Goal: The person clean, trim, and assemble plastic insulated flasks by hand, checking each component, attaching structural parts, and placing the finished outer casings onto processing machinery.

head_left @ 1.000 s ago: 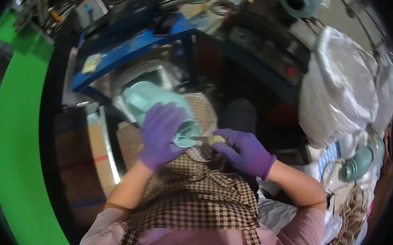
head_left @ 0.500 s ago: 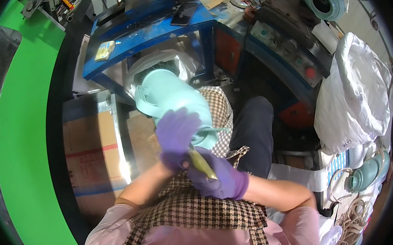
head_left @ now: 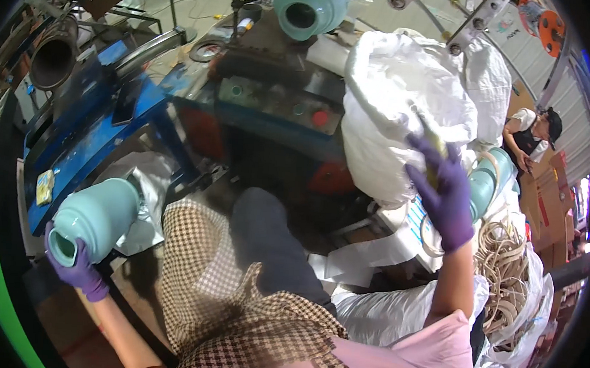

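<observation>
While the person's left hand grips a pale green vessel well to the left of the white sack, the right hand is raised at the sack's right side, in line with its wall. The left fingers are curled around the vessel's narrower end, whose mouth faces away from the sack; the right fingers are wrapped loosely about a yellow-handled knife, blurred, its thin end pointing toward the sack's top. Whether hand or knife touches the sack cannot be told.

Between the vessel and the sack, the person's dark-trousered leg and checkered apron take up the space, and a crumpled bag lies just behind the vessel on its sack-facing side. Directly left of the sack stands a machine's control panel, its red button nearest the sack. Farther left of it, a blue table carries a phone and a small yellow packet.

A second green vessel sits above and left of the sack. Right of the sack, close by the raised hand, are a third green vessel and, nearer the person, a tangle of beige cords; beyond these is a co-worker.
</observation>
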A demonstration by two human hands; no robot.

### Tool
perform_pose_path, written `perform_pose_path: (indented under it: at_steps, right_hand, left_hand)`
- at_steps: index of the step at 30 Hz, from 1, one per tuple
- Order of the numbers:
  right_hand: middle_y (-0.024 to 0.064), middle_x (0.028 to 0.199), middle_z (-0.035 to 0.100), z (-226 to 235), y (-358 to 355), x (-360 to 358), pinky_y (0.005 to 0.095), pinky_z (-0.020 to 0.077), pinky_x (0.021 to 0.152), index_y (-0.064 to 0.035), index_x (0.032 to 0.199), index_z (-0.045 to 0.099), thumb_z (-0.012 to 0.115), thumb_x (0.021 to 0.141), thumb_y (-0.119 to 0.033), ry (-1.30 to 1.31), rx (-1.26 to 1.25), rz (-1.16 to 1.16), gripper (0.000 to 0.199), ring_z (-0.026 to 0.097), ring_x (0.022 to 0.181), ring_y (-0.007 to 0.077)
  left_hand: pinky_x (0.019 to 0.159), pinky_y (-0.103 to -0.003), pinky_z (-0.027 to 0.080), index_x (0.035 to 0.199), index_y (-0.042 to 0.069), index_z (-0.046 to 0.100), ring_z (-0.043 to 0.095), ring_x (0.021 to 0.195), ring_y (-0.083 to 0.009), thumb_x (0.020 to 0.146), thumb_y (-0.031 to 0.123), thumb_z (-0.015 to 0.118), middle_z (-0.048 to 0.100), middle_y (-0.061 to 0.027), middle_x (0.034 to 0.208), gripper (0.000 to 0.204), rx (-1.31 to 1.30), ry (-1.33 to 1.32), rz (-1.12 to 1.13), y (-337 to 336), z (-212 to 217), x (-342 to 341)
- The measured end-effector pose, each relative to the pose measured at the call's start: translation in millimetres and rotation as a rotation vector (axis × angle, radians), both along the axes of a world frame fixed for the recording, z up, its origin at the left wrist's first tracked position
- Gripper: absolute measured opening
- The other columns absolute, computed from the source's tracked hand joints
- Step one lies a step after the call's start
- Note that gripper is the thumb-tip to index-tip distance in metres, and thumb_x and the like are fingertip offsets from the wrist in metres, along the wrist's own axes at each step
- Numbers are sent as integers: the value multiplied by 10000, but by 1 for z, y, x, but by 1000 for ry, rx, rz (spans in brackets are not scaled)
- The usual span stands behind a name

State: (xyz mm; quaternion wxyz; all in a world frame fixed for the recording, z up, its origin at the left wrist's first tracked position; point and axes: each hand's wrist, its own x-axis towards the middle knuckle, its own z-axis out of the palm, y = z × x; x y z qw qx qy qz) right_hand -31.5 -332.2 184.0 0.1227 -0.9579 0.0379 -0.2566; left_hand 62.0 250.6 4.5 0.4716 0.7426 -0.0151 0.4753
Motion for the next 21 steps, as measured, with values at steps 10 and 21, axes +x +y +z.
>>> perform_pose_path:
  at_steps: [10,21]
  right_hand:
    - [203,1145,674,-44,-264,161,444,527,830,-88,1333,575,719,864,-170,450,13,-399,497,682,936,366]
    - [173,1485,485,-80,-254,194,448,414,1112,-150,1312,641,654,826,-263,612,-580,-506,499,473,1340,388]
  left_hand:
    - [1122,-439,388,1403,-25,514,526,1301,-339,714,251,848,553,-173,1402,814,461,119,-75,-65,14,-35]
    - [1060,-518,432,1213,30,602,581,1178,-386,584,246,924,622,-172,1244,738,647,260,-93,-104,14,-82]
